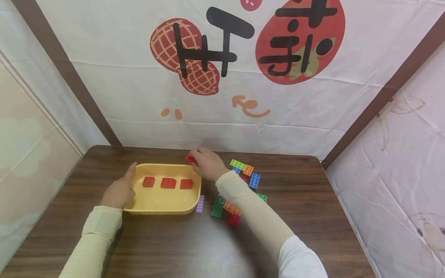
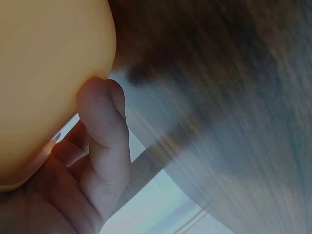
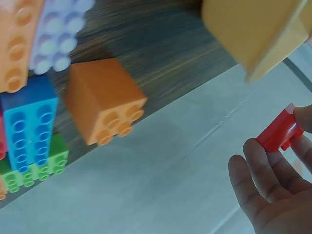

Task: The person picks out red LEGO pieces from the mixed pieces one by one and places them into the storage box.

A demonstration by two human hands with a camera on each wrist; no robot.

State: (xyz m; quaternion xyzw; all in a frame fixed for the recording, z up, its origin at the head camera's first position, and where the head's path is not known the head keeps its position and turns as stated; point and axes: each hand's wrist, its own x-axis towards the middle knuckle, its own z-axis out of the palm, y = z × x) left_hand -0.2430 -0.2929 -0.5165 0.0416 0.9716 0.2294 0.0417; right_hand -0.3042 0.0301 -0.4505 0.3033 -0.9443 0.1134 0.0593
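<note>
Nearest on the dark wood-grain tabletop (image 1: 156,247) lie a dark red toy brick (image 1: 234,220), an orange studded brick (image 1: 232,208) and a dark green brick (image 1: 217,207), with a lilac brick (image 1: 199,204) just beside the right end of the yellow tray (image 1: 156,201). The left hand (image 1: 118,192) grips that tray at its left end, thumb and fingers about the rim. Inside, three red blocks (image 1: 168,183) sit in a row, spaced apart. The right hand (image 1: 208,165) pinches a small red piece (image 1: 190,158) between thumb and fingers — just past the tray's far right corner. To the right lie a blue brick (image 1: 254,180) and, farther back, a lime-green brick (image 1: 238,165). Behind everything hangs a white cloth (image 1: 295,131) — a red peanut print (image 1: 184,54) on it.
</note>
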